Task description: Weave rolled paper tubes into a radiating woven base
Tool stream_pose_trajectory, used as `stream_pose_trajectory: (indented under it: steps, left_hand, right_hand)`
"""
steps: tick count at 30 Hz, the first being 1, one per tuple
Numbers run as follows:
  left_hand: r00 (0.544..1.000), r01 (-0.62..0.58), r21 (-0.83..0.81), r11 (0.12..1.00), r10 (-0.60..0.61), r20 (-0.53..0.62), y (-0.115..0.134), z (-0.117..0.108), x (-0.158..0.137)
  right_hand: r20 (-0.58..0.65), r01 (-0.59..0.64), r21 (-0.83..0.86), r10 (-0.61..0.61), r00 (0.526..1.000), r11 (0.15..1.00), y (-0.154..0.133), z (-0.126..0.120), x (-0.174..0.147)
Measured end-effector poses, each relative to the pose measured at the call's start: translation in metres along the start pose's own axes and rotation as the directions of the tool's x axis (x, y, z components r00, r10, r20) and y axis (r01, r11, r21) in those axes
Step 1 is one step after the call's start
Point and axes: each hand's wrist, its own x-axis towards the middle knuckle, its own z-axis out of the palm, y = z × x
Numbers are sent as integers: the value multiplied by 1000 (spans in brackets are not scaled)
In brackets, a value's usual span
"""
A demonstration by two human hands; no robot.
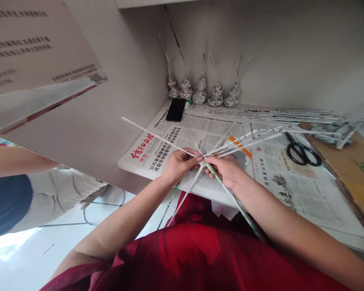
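Several thin rolled paper strips (227, 190) cross at one small knot between my two hands, just over the front edge of the newspaper. My left hand (182, 163) is closed, thumb and fingertips pinching the strips at the left of the crossing. Opposite it, my right hand (226, 167) pinches the same crossing from the right, fingers curled beneath. Loose ends fan out: one long white strip points up to the left, a few lean right over the newspaper, and others hang toward my lap. The woven centre itself is mostly covered by my fingertips.
Newspaper (194, 139) covers the desk. Along the back wall stand several gourd-shaped woven paper pieces (200, 93), with a black phone (176, 110) before them. A bundle of paper rolls (267, 114), black-handled scissors (303, 155) and cardboard (348, 161) lie right. Another person (9, 198) is beyond the left partition.
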Motion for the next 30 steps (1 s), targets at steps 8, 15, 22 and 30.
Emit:
stream_pose_trajectory:
  steps: [8,15,22,30]
  left_hand:
    - [989,-143,172,975,132,69,-3,-2,1]
    - [986,-166,241,956,163,33,-1,2,-2]
    - [998,67,-5,998,-67,3,4,0,0]
    - [921,380,-206,902,-389,-3,22,2,0]
  right_hand:
    - [52,-28,43,25,998,999,-2,-5,3]
    - [95,10,59,-15,995,998,2,-4,0]
    - [13,84,-13,-84,996,996,5,1,-1]
    - [42,128,2,-128,991,992,6,-3,-1]
